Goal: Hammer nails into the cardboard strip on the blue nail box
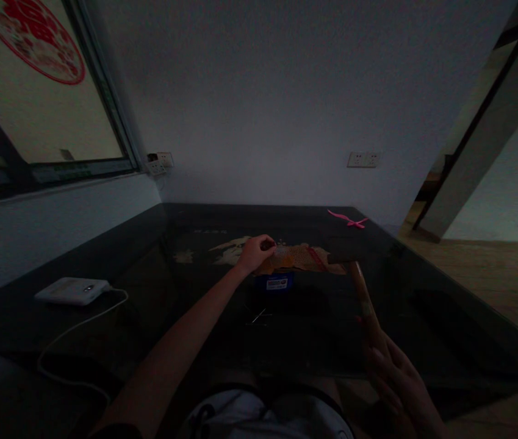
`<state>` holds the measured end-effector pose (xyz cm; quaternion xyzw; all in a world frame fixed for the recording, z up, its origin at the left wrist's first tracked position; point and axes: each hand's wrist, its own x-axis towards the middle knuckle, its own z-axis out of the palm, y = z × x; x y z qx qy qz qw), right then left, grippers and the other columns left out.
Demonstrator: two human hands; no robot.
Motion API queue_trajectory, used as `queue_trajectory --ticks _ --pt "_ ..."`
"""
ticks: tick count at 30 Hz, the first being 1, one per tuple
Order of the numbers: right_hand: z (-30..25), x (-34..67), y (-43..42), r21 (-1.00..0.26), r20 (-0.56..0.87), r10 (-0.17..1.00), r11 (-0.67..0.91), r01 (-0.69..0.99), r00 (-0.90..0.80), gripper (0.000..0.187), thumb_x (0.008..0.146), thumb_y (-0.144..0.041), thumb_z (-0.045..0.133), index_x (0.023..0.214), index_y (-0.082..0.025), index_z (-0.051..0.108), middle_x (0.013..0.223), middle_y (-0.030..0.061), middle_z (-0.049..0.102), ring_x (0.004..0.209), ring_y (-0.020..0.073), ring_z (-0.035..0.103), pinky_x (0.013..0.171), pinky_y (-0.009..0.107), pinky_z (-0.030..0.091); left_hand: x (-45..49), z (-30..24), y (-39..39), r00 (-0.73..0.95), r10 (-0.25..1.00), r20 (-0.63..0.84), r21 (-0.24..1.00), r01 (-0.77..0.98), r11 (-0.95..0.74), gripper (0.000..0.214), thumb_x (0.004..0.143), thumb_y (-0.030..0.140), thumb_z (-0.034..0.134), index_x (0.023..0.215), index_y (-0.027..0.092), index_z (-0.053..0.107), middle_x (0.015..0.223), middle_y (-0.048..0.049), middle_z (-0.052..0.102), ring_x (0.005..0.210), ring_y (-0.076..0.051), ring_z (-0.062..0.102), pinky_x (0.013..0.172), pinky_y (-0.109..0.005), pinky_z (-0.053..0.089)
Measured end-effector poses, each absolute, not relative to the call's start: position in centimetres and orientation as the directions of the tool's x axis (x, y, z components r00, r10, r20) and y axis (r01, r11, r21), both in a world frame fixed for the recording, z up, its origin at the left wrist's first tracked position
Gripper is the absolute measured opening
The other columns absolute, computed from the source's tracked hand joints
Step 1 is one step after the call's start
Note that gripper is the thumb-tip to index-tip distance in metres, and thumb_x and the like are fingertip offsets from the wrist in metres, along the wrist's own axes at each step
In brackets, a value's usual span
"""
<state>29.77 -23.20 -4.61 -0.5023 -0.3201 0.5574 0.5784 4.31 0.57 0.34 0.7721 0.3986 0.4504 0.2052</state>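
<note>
My left hand [255, 252] reaches far out over the dark glass table [423, 286]. Its fingers are curled in a pinch at the left end of a flat tan, orange-patterned piece [296, 258] with a red band; what they pinch is too small to name. That piece lies on a small blue box [276, 282]. My right hand [391, 375], low at the near right, is closed round the wooden handle of a hammer [363, 297]. The hammer's dark head rests at the right end of the tan piece.
A white device [73, 290] with a white cable lies on the table's left. A pink ribbon [348, 220] sits at the far right corner. A thin pale sliver [259, 316] lies in front of the blue box. Wall sockets [363, 160] face me; a doorway opens right.
</note>
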Motion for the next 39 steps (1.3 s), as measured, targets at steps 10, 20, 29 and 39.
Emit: queue_trajectory --ticks 10,20,29,39 --pt "-3.0 29.7 -19.8 -0.991 -0.094 0.995 -0.090 -0.100 0.031 0.067 0.071 -0.044 0.065 0.127 -0.019 0.039 0.046 -0.0109 0.037 0.030 0.0008 0.025 0.029 0.012 0.021 4.2 0.2 0.2 0.285 0.790 0.543 0.632 0.481 -0.608 0.008 0.072 0.020 0.058 0.076 0.014 0.062 0.073 -0.0024 0.064 0.068 -0.012 0.058 0.065 -0.023 0.045" --pt "6.1 27.0 -15.2 -0.966 0.008 0.981 0.058 0.253 -0.194 0.062 0.076 -0.037 0.058 0.132 -0.018 0.038 0.052 -0.0093 0.038 0.035 0.0037 0.034 0.030 0.014 0.028 3.7 -0.2 0.6 0.272 0.823 0.499 0.650 0.509 -0.563 0.010 0.070 0.022 0.061 0.077 0.014 0.062 0.077 -0.0039 0.065 0.073 -0.014 0.060 0.069 -0.026 0.045" --pt "9.7 26.6 -13.2 -0.879 -0.087 0.916 0.114 0.463 -0.391 0.054 0.075 -0.028 0.056 0.127 -0.018 0.045 0.053 -0.0083 0.044 0.034 0.0031 0.036 0.030 0.013 0.029 3.6 -0.7 0.9 0.267 0.837 0.477 0.659 0.522 -0.542 0.012 0.069 0.022 0.062 0.078 0.014 0.062 0.078 -0.0039 0.065 0.074 -0.015 0.060 0.068 -0.026 0.045" --pt "9.4 26.8 -13.6 -0.902 -0.078 0.922 0.097 0.421 -0.379 0.061 0.073 -0.025 0.060 0.132 -0.021 0.042 0.050 -0.0084 0.047 0.032 0.0034 0.037 0.029 0.013 0.027 3.7 -0.2 0.8 0.260 0.855 0.449 0.662 0.546 -0.513 0.013 0.067 0.020 0.063 0.078 0.014 0.062 0.078 -0.0038 0.065 0.071 -0.015 0.059 0.066 -0.025 0.045"
